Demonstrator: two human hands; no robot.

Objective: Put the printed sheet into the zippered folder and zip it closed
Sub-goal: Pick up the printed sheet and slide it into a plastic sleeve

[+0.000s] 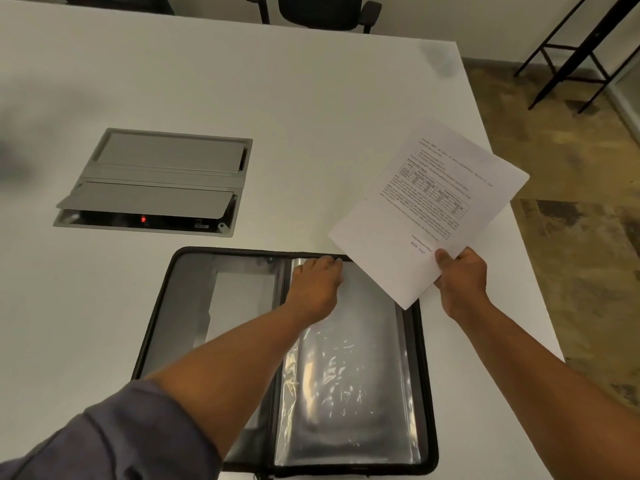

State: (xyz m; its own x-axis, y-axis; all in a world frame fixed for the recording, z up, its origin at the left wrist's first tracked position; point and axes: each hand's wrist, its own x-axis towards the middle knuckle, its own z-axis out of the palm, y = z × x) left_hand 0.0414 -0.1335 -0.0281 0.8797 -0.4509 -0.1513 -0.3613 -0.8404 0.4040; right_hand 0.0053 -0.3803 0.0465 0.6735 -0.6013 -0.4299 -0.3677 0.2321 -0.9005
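A black zippered folder lies open flat on the white table, its right half filled with clear plastic sleeves. My left hand rests at the far top edge of the sleeves, fingers curled onto the uppermost one. My right hand pinches the near corner of the printed sheet, a white page with text and a table. The sheet is held in the air, tilted, above the folder's far right corner and the table edge.
A grey cable box with one flap raised is set into the white table beyond the folder. The table's right edge runs close to my right hand; carpeted floor lies beyond. An office chair stands at the far side.
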